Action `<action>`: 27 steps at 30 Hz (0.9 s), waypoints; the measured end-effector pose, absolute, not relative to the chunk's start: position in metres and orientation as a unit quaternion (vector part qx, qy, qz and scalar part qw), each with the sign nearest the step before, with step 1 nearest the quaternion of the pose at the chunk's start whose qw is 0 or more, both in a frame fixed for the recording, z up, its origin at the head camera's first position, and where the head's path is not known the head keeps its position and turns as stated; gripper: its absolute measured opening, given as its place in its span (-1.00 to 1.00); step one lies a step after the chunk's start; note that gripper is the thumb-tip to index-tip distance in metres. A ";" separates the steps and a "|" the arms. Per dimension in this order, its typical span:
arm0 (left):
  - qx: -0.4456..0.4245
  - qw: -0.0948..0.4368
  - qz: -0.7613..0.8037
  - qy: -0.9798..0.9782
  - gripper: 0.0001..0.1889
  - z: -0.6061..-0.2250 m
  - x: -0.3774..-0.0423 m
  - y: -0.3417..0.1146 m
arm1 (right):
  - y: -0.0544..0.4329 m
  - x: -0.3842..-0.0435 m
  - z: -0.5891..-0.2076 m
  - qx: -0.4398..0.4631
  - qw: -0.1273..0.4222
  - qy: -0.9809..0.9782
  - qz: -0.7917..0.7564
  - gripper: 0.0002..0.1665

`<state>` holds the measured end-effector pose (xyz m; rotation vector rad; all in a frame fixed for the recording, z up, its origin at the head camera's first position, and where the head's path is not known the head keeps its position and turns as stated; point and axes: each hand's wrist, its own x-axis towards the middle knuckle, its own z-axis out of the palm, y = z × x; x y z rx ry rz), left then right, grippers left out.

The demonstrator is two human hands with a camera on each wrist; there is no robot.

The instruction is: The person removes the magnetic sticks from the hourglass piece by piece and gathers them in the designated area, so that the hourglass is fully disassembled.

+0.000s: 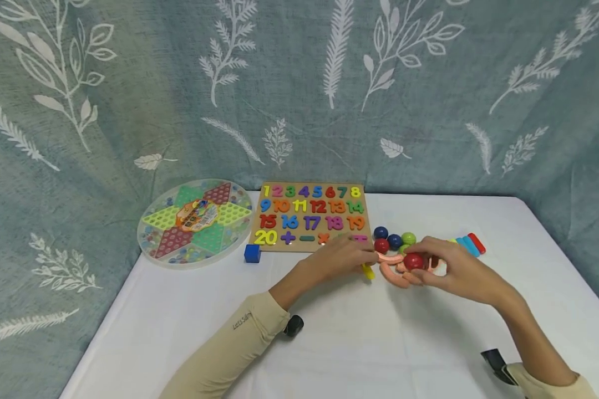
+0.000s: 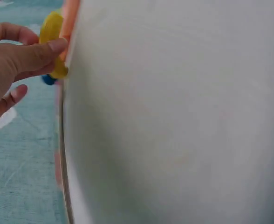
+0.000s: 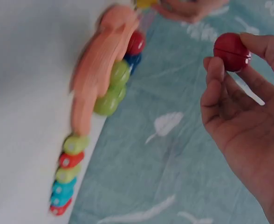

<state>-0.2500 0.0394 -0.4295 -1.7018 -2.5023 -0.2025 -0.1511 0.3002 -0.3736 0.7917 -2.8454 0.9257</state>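
Between my right hand's (image 1: pixel 454 271) thumb and fingers is a red ball (image 1: pixel 415 261), pinched above some peach sausage-shaped pieces (image 1: pixel 393 275). A groove runs round the red ball (image 3: pixel 232 52) in the right wrist view. My left hand (image 1: pixel 336 257) pinches a yellow piece (image 1: pixel 367 271) at the lower right corner of the number board (image 1: pixel 306 224). In the left wrist view the yellow piece (image 2: pixel 53 44) looks rounded and elongated, with a peach piece (image 2: pixel 71 18) right beside it. Behind the peach pieces sit dark blue balls (image 1: pixel 394 241), another red ball (image 1: pixel 381 246) and green balls (image 1: pixel 408 238).
A round Chinese checkers board (image 1: pixel 147 244) under a clear cover, with marbles round its rim, lies at the back left. A blue cube (image 1: pixel 252 253) stands near it. Coloured sticks (image 1: pixel 471 245) lie right of the balls. A patterned curtain (image 1: pixel 299 138) hangs behind the white table (image 1: pixel 329 343).
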 end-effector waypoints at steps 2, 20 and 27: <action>-0.563 0.067 -0.067 -0.821 -0.74 -0.434 -0.251 0.041 | 0.310 -0.154 -0.374 0.253 0.062 -0.922 0.285 -0.57; -0.523 0.028 -0.074 -0.848 -0.93 -0.440 -0.248 0.037 | 0.348 -0.237 -0.396 0.143 -0.044 -0.967 0.206 -0.62; -0.489 0.003 -0.143 -0.860 -0.90 -0.435 -0.244 0.020 | 0.351 -0.238 -0.407 0.147 -0.086 -0.969 0.180 -0.58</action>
